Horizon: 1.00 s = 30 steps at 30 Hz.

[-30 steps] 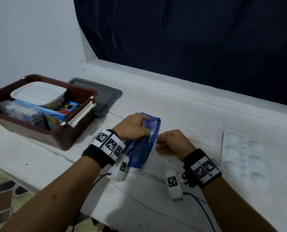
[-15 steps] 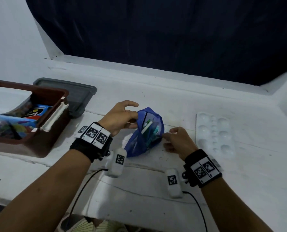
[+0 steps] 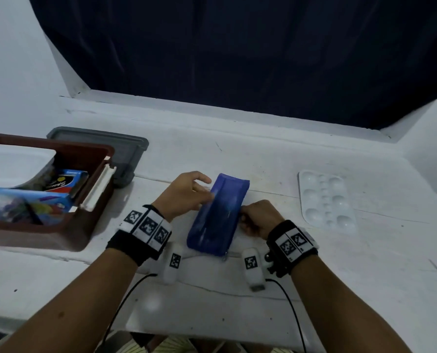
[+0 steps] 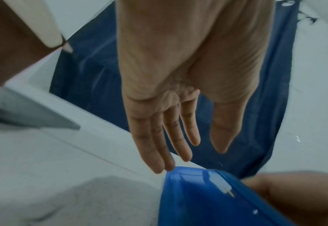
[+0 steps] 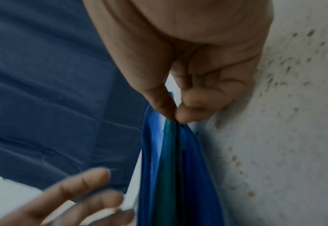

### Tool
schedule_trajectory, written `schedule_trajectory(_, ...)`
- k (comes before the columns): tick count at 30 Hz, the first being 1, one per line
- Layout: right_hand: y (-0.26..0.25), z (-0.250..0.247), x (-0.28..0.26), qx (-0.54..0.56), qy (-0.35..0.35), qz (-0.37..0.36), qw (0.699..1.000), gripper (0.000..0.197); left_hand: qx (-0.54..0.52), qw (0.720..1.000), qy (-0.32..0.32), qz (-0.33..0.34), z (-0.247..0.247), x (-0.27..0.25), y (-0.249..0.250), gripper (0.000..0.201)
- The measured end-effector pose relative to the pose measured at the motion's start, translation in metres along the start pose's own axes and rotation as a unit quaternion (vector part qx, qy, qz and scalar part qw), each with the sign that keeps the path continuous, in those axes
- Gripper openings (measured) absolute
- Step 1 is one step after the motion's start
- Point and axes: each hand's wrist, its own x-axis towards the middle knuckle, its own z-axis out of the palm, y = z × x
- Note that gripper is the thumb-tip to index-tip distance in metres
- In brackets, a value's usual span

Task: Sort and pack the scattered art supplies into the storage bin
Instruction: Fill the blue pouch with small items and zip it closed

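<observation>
The right hand (image 3: 256, 220) pinched the blue pouch (image 3: 218, 215); the left hand (image 3: 184, 194) lay beside it, fingers straight. No label in the brown bin (image 3: 95, 220), far left, was readable.

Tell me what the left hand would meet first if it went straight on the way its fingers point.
Probably the blue pouch: the left hand is open, fingertips at its near edge. Depth is unclear.

Blue pouch (image 3: 218, 215), brown bin (image 3: 85, 225), grey lid (image 3: 125, 143), white palette (image 3: 325, 200), navy curtain (image 3: 237, 47).
</observation>
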Motion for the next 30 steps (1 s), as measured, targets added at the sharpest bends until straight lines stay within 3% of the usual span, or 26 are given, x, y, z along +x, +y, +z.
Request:
schedule_trajectory(2,0.0,0.001,-0.001,0.028,0.004,-0.001,1.0,0.017,0.142,0.989,-0.012,0.051,-0.004,-0.012,-0.008,0.025)
schedule_trajectory(4,-0.001,0.002,-0.004,0.102,-0.005,-0.008,0.995,0.005,0.216,0.973,-0.036,0.073,-0.007,-0.028,-0.017,0.027)
schedule_trajectory(10,0.008,0.008,-0.015,0.38,-0.024,0.052,0.923,0.011,0.229,0.959,-0.074,0.147,0.001,-0.054,-0.025,0.04)
schedule_trajectory(14,0.015,0.012,-0.02,0.461,0.001,0.068,0.885,0.014,0.249,0.951,-0.12,0.14,0.0,-0.053,-0.02,0.054)
schedule_trajectory(17,0.013,0.013,-0.025,0.496,-0.018,0.046,0.867,0.014,0.225,0.958,-0.094,0.154,0.004,-0.049,-0.025,0.045)
schedule_trajectory(19,0.012,0.014,-0.032,0.48,-0.023,0.023,0.877,0.012,0.197,0.964,-0.054,0.171,0.008,-0.045,-0.03,0.025)
schedule_trajectory(20,0.011,0.014,-0.038,0.442,-0.022,0.011,0.897,0.012,0.192,0.965,-0.037,0.174,0.009,-0.042,-0.031,0.018)
schedule_trajectory(22,0.01,0.015,-0.054,0.328,-0.021,-0.025,0.944,0.011,0.192,0.963,-0.012,0.187,0.013,-0.037,-0.032,0.013)
schedule_trajectory(24,0.01,0.016,-0.072,0.228,-0.023,-0.067,0.971,0.013,0.205,0.957,0.004,0.204,0.016,-0.034,-0.031,0.014)
schedule_trajectory(30,0.013,0.018,-0.088,0.021,0.008,-0.201,0.979,0.02,0.235,0.946,-0.003,0.224,0.028,-0.033,-0.028,0.025)
